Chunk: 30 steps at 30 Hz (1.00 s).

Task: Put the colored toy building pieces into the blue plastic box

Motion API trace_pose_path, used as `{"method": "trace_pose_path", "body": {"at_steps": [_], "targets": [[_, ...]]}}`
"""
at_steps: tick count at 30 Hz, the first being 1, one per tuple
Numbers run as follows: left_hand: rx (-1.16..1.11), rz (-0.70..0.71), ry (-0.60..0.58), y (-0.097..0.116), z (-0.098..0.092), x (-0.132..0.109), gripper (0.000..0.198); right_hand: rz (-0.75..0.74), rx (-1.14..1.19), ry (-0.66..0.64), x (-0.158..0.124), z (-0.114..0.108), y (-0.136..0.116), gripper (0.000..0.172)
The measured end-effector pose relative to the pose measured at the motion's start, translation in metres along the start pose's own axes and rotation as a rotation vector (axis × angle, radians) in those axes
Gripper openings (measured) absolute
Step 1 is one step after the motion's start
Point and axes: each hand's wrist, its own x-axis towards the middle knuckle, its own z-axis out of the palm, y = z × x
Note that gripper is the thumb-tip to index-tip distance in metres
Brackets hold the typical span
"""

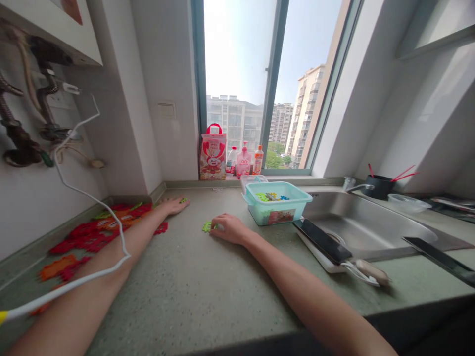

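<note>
- Right hand (230, 228) rests on the speckled grey worktop (193, 287), fingers bent onto a small green plastic puzzle piece (207, 226); I cannot tell if they grip it
- Left hand (174, 204) lies flat farther back, fingers released, beside a second green piece (183, 200)
- Pale teal plastic tub (276, 205) stands beyond, to the right

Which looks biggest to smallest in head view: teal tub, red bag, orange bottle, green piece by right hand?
1. teal tub
2. red bag, farther back, so true size against the tub is unsure
3. orange bottle
4. green piece at the right hand
</note>
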Motion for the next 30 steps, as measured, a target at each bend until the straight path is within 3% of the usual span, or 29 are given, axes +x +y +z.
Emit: {"method": "trace_pose_path", "body": {"at_steps": [1,3,7,10,13,16,19,22,26,30], "targets": [[0.024,-0.031,-0.045,0.01,0.001,-0.007,0.096,0.014,0.002,0.008,0.0,0.0,0.0,0.012],[0.052,0.053,-0.118,0.032,0.002,-0.026,0.097,0.074,0.021,0.052,0.0,0.0,0.002,0.009],[0.054,0.376,-0.152,0.065,0.004,-0.085,0.092,0.193,0.115,0.291,0.001,0.0,0.008,0.008],[0.037,0.612,-0.154,0.072,0.003,-0.141,0.084,0.189,0.194,0.406,0.001,0.0,0.01,0.011],[0.002,0.841,-0.188,0.073,-0.004,-0.19,0.077,0.18,0.237,0.4,0.001,0.002,0.009,0.019],[-0.052,0.944,-0.188,0.074,-0.014,-0.218,0.069,0.147,0.254,0.347,0.0,0.005,0.005,0.022],[-0.1,1.0,-0.094,0.074,-0.019,-0.224,0.066,0.098,0.298,0.287,-0.003,0.006,0.002,0.026],[-0.177,1.029,0.085,0.064,-0.022,-0.217,0.056,0.088,0.336,0.26,-0.005,0.006,-0.001,0.029],[-0.23,0.81,0.258,0.04,-0.025,-0.199,0.032,0.048,0.316,0.212,-0.003,0.006,-0.008,0.031],[-0.196,0.594,0.265,0.023,-0.031,-0.187,0.035,-0.071,0.263,0.088,0.001,0.007,-0.016,0.034]]}}
